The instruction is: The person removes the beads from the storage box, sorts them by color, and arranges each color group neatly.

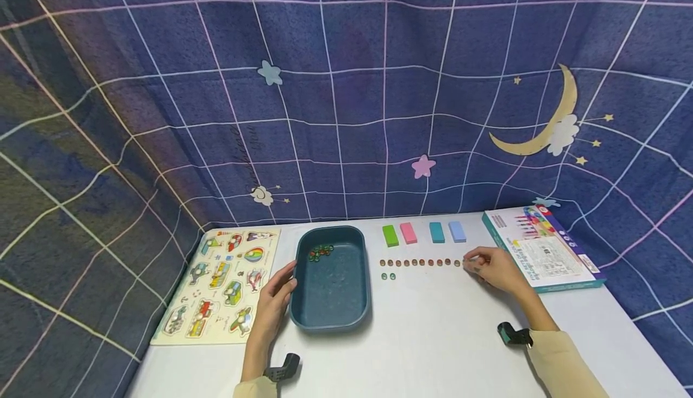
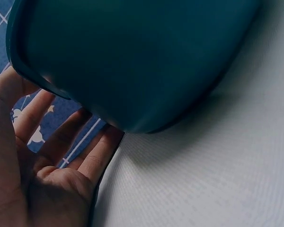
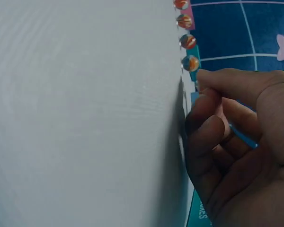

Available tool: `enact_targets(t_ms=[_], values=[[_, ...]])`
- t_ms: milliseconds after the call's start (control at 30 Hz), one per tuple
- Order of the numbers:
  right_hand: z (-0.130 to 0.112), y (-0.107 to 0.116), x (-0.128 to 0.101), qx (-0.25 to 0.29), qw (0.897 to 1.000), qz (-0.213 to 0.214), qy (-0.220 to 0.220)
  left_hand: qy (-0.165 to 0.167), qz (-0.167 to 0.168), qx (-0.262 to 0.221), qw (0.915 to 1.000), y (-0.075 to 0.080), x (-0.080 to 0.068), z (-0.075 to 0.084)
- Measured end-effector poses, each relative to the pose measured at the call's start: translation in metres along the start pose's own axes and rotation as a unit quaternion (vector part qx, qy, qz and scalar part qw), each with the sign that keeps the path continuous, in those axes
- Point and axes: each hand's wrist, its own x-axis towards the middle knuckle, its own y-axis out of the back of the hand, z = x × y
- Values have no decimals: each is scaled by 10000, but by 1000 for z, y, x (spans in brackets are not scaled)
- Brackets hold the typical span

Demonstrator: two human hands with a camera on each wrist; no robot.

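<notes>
My left hand point(image 1: 275, 299) rests at the left side of a dark teal tray point(image 1: 330, 327), its fairly straight fingers point(image 2: 102, 153) touching the outer wall. Inside the tray, a small pile of green and orange glass marbles point(image 1: 320, 253) lies near the far left. My right hand point(image 1: 497, 269) is at the right end of a row of orange-patterned marbles point(image 1: 431, 262). Its thumb and index finger pinch together beside the last visible marble point(image 3: 190, 63); what they pinch is mostly hidden and looks like another marble. Two green marbles point(image 1: 388, 276) lie below the row's left end.
Green point(image 1: 390, 235), pink point(image 1: 408, 232), teal point(image 1: 437, 232) and light blue point(image 1: 457, 231) blocks stand behind the row. A picture puzzle board point(image 1: 216, 290) lies left of the tray. A flat printed box point(image 1: 547, 251) lies at right. A patterned curtain point(image 1: 346, 115) hangs behind.
</notes>
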Motion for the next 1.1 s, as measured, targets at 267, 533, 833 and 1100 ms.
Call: enact_targets(t_ms=[267,533,833,1100], values=[[0,2,-2,-54,10000,11,36,-10,13,-72,10000,-4,-1,-1],[7,5,-3,-26,9997,-144,-191,50,6,-42,10000,-9,0,-2],[-25,18,12,456,9988,-60,-193,104,29,65,9999,-9,-1,0],[-130,-23,64,1456,9863,-417,658,85,12,70,9999,-1,-2,5]])
